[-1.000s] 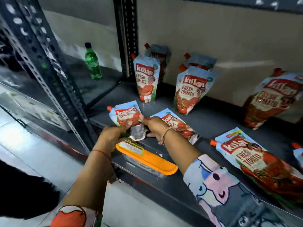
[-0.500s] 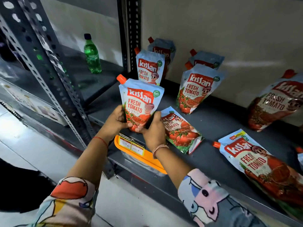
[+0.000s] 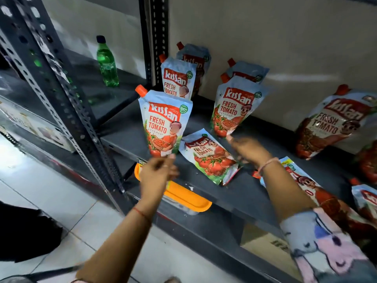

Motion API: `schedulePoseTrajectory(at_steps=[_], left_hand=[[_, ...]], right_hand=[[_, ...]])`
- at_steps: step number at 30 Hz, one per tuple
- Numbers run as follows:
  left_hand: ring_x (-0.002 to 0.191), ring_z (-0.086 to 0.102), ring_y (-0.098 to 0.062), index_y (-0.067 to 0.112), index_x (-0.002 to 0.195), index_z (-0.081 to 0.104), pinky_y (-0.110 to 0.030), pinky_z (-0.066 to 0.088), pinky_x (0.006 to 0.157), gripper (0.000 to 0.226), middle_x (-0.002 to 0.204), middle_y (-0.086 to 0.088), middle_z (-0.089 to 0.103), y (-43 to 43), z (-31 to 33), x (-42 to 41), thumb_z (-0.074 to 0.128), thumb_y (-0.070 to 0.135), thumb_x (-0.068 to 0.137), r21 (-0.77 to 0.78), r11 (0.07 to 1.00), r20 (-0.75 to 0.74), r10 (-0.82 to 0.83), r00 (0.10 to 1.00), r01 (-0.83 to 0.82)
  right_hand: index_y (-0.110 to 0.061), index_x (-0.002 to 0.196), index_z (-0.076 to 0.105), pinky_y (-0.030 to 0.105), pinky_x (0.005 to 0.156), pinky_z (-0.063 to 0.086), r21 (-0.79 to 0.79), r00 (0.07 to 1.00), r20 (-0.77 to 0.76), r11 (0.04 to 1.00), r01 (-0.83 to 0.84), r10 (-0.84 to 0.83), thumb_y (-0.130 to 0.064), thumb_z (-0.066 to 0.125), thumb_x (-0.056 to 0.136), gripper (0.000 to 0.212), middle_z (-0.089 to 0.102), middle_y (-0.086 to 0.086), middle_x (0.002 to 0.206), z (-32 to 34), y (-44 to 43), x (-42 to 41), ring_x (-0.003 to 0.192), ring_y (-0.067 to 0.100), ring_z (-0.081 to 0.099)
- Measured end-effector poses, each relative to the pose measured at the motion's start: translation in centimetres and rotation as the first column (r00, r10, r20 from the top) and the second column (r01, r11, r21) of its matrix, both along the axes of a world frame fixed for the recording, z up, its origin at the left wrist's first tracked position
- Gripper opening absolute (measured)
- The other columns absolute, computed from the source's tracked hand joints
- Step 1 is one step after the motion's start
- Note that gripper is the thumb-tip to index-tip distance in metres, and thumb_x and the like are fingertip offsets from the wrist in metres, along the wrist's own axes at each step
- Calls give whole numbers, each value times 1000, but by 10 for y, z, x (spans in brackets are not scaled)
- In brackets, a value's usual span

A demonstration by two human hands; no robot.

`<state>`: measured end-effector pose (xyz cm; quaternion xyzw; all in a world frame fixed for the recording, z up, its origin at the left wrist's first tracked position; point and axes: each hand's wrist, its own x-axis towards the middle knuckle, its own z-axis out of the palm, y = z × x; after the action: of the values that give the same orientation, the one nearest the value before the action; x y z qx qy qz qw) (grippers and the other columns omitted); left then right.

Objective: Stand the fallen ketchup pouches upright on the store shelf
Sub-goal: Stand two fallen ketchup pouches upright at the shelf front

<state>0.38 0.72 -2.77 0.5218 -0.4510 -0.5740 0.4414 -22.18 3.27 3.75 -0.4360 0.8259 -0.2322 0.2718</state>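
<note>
A Kissan ketchup pouch (image 3: 165,125) with an orange cap stands upright at the front left of the dark shelf (image 3: 240,193). My left hand (image 3: 158,173) pinches its bottom edge. My right hand (image 3: 250,149) is blurred and off the pouch, fingers apart and holding nothing, hovering just right of a fallen pouch (image 3: 208,158) that lies flat. Another fallen pouch (image 3: 302,180) lies partly under my right forearm. Upright pouches (image 3: 179,80) (image 3: 236,111) stand further back, each with one more behind it. A larger pouch (image 3: 334,123) leans on the wall.
A green bottle (image 3: 107,64) stands on the neighbouring shelf to the left. A perforated metal post (image 3: 61,88) rises at the shelf's front left corner. An orange price-tag holder (image 3: 183,198) sticks out from the shelf's front edge. More pouches (image 3: 367,199) lie at the far right.
The pouch went from lying in both hands to upright on the shelf. My right hand has let go of it and moved right; my left hand has slid down to its base.
</note>
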Motion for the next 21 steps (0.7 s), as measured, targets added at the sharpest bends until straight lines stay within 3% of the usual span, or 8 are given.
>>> schedulePoseTrajectory(at_steps=[2, 3, 5, 8, 12, 15, 17, 21], left_hand=[[50, 67, -20, -1, 82, 57, -25, 55, 47, 36, 66, -16, 65, 14, 14, -41, 63, 34, 80, 269, 941, -147, -171, 974, 206], [54, 67, -27, -1, 81, 57, -27, 58, 49, 39, 68, -20, 65, 17, 18, -55, 64, 38, 78, 324, 914, -156, -204, 966, 245], [61, 66, -34, -4, 82, 59, -32, 60, 55, 44, 73, -25, 64, 20, 22, -68, 69, 38, 74, 359, 896, -134, -227, 965, 261], [68, 66, -37, -11, 94, 59, -33, 60, 59, 49, 88, -31, 65, 30, 19, -71, 71, 32, 73, 384, 852, -153, -321, 935, 356], [76, 65, -34, -6, 97, 58, -29, 60, 59, 32, 96, -25, 64, 48, 12, -71, 67, 19, 78, 277, 866, -199, -373, 906, 417], [89, 63, -30, -3, 99, 59, -35, 57, 74, 27, 100, -21, 65, 42, 16, -68, 66, 13, 79, 111, 903, 13, -418, 908, 414], [96, 60, -27, -4, 103, 58, -39, 50, 88, 28, 107, -23, 64, 28, 23, -66, 65, 3, 78, -4, 904, 120, -424, 898, 428], [107, 54, -25, -6, 116, 48, -33, 42, 92, 42, 123, -24, 57, 0, 25, -60, 56, -14, 76, -36, 920, 149, -381, 912, 390]], right_hand=[[-12, 80, 61, 34, 71, 53, 148, 960, 276, 986, -77, 34, -45, 48, 88, 37, 65, 10, 83, -9, 2, -2, 78, 26, 62], [-9, 88, 62, 37, 74, 55, 157, 936, 350, 983, -94, 34, -46, 50, 86, 39, 67, 12, 88, -15, 2, -2, 80, 27, 64], [-7, 97, 63, 38, 75, 56, 133, 903, 427, 984, -116, 49, -47, 53, 84, 43, 69, 12, 87, -24, 8, -1, 79, 26, 65], [-15, 82, 65, 29, 61, 57, 23, 878, 470, 993, -118, 94, -47, 58, 81, 33, 72, 3, 74, -30, 23, -2, 70, 18, 68], [-19, 76, 65, 34, 76, 55, -255, 902, 420, 967, 11, 101, -38, 64, 79, 20, 72, 3, 83, -49, 51, 2, 80, 20, 68], [-28, 84, 61, 27, 76, 54, -454, 943, 316, 889, 53, 106, -36, 66, 78, 11, 69, -8, 89, -57, 61, 7, 85, 10, 66], [-32, 85, 56, 28, 77, 53, -530, 938, 327, 845, 78, 119, -27, 70, 76, 17, 67, -11, 91, -60, 56, 15, 86, 5, 64], [-29, 92, 49, 23, 73, 53, -569, 941, 328, 812, 129, 80, -14, 76, 68, 40, 66, -4, 95, -71, 37, 38, 85, 8, 63]])
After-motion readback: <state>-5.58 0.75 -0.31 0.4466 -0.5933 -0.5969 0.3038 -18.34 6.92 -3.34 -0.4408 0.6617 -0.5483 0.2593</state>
